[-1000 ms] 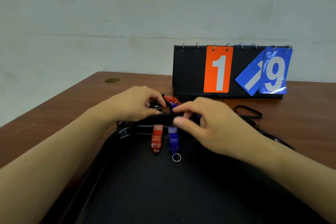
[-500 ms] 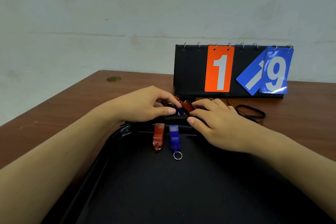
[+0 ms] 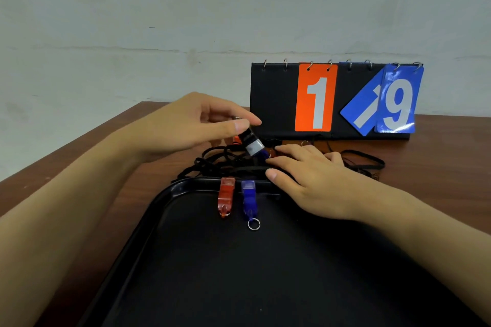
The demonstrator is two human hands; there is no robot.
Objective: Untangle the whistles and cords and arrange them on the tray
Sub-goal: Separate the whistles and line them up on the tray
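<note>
My left hand (image 3: 196, 125) pinches a black whistle (image 3: 251, 141) by its top and holds it tilted above a tangle of black cords (image 3: 220, 160) just beyond the black tray (image 3: 164, 218). My right hand (image 3: 310, 180) lies flat, fingers spread, over the cords and over the partly hidden blue and red whistles at the tray's far rim; whether it grips anything I cannot tell. A red whistle (image 3: 225, 196) and a blue whistle (image 3: 249, 198) with a metal ring (image 3: 253, 224) lie side by side inside the tray's far edge.
A black flip scoreboard (image 3: 276, 101) with an orange 1 and a blue 9 stands behind the cords. A loose black cord loop (image 3: 364, 160) lies on the brown wooden table (image 3: 66, 164) to the right. The table's left edge runs diagonally by a pale wall.
My left hand has lifted up and away from the tangle with the black whistle in its fingertips. My right hand has stayed low, pressing on the cords.
</note>
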